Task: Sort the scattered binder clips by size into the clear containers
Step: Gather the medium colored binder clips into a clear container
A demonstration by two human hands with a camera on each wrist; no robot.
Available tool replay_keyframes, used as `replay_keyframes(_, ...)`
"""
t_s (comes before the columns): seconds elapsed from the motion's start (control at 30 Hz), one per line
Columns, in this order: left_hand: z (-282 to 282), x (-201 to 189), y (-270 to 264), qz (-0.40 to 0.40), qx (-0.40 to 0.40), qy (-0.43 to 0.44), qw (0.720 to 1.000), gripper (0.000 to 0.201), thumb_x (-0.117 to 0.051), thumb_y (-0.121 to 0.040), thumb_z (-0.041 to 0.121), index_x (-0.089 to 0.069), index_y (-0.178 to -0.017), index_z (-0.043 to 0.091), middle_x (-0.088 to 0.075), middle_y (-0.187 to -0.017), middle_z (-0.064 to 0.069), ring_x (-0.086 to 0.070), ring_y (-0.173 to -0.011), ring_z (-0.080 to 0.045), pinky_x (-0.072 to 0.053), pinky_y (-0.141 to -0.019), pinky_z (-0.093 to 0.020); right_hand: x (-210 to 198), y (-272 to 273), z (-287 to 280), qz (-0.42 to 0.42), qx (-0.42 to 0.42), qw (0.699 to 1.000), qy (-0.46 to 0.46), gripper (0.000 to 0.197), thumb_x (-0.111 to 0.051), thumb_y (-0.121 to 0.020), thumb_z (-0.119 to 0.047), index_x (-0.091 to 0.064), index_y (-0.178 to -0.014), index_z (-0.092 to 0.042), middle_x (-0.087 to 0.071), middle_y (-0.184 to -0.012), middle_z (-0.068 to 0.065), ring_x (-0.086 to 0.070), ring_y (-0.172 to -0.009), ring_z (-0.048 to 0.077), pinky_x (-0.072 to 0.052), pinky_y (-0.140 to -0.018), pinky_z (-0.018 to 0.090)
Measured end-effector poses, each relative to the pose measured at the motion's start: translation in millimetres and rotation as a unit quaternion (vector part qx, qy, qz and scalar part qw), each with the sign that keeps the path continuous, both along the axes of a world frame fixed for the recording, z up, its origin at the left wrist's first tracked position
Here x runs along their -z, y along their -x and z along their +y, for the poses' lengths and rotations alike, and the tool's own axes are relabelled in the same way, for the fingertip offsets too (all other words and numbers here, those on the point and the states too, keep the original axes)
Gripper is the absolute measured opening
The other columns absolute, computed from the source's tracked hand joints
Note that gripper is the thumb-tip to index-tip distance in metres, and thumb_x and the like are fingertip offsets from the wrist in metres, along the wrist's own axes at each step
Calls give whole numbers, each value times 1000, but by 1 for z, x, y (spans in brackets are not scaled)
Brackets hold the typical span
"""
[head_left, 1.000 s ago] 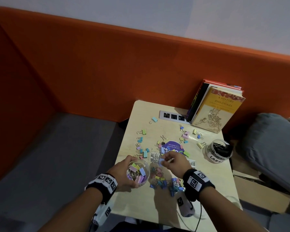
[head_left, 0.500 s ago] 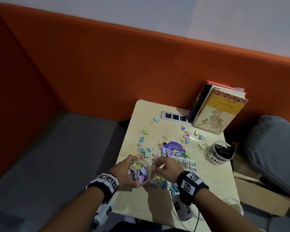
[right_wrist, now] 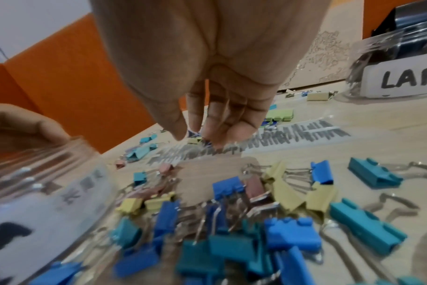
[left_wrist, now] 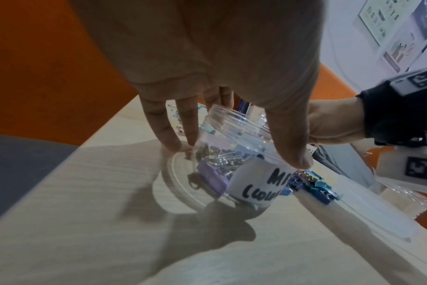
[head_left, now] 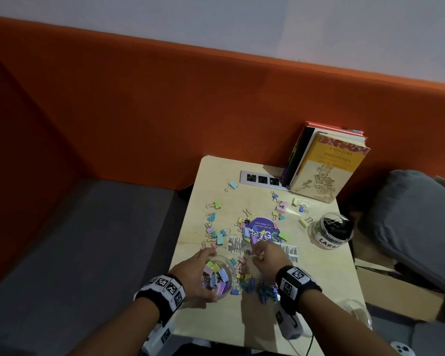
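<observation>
A clear jar [left_wrist: 234, 154] of pastel clips is held tilted on the table [head_left: 319, 276] by the left hand [head_left: 198, 276], fingers and thumb curled round its wall, its white label reading "MI" with the rest hidden. The right hand [head_left: 266, 255] hangs over the scattered clips [right_wrist: 256, 221] with fingertips [right_wrist: 217, 133] bunched downward; whether a clip is pinched cannot be told. A second jar [head_left: 330, 231] of black clips, labelled "LARGE", is set near the right edge, beside a book [head_left: 326, 168] titled "A HISTORY OF THE PHILIPPINES".

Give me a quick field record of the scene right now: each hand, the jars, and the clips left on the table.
left hand: grips the clear jar by its sides, jar tilted
jar contents: pastel clips
right hand: fingers curled over loose clips; whether it holds one cannot be told
LARGE jar: upright at the table's right, black clips inside
loose clips: scattered mid-table
small clip pile: between the hands
</observation>
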State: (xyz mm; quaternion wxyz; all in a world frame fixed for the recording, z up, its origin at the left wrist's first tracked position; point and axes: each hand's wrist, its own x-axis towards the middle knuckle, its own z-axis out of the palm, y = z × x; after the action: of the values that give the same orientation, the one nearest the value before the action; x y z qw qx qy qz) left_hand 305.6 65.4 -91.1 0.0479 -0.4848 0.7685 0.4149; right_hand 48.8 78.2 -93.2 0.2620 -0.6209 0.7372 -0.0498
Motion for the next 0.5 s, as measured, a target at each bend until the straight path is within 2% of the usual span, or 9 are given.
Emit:
replay_keyframes(0.1, -1, 1, -2, 2, -9, -9, 1000, 108, -90, -54, 52, -22, -138, 46, -46, -144, 14, -55, -120, -14, -49, -100, -33, 6, 4, -14, 23, 10, 1000, 4, 44, -52, -94, -14, -50, -138, -12, -45, -140, 10, -51, -123, 28, -44, -103, 35)
replay_keyframes(0.13, -2, 1, -3, 2, -14, -13, 1000, 108, -90, -53, 52, -23, -137, 48, -46, -143, 15, -55, -119, -14, -49, -100, -34, 10, 6, -18, 35, -1, 999, -1, 50, -54, -92, -12, -47, -141, -12, -40, -144, 10, -48, -127, 29, -43, -106, 36)
replay_keyframes(0.2, -3, 1, -3, 3, -21, -18, 1000, 107, -92, -53, 50, -24, -136, 49, -48, -142, 16, -56, -119, -15, -50, -99, -35, 17, 6, -21, 74, -37, 997, -7, 46, -54, -88, -10, -53, -134, -14, -42, -142, 10, -52, -121, 32, -47, -100, 37)
replay_keyframes(0.3, -5, 2, -4, 8, -35, -26, 999, 106, -93, -51, 46, -26, -132, 51, -50, -140, 17, -58, -115, -14, -52, -96, -36, 20, 4, -22, 96, -45, 994, -7, 38, -54, -88, -8, -60, -125, -14, -50, -131, 9, -57, -111, 30, -50, -94, 36)
replay_keyframes(0.4, -5, 3, -5, 8, -43, -29, 999, 105, -93, -50, 47, -26, -130, 52, -51, -139, 17, -59, -113, -14, -53, -96, -37, 23, 6, -22, 102, -39, 994, -9, 35, -57, -87, -3, -60, -120, -15, -54, -124, 6, -55, -110, 25, -48, -90, 32)
replay_keyframes(0.5, -5, 4, -4, 4, -39, -29, 999, 104, -92, -50, 49, -26, -130, 51, -51, -140, 16, -58, -116, -15, -52, -96, -38, 22, 8, -21, 101, -30, 994, -28, 31, -59, -87, -7, -57, -116, -16, -57, -118, 5, -56, -107, 22, -49, -85, 30)
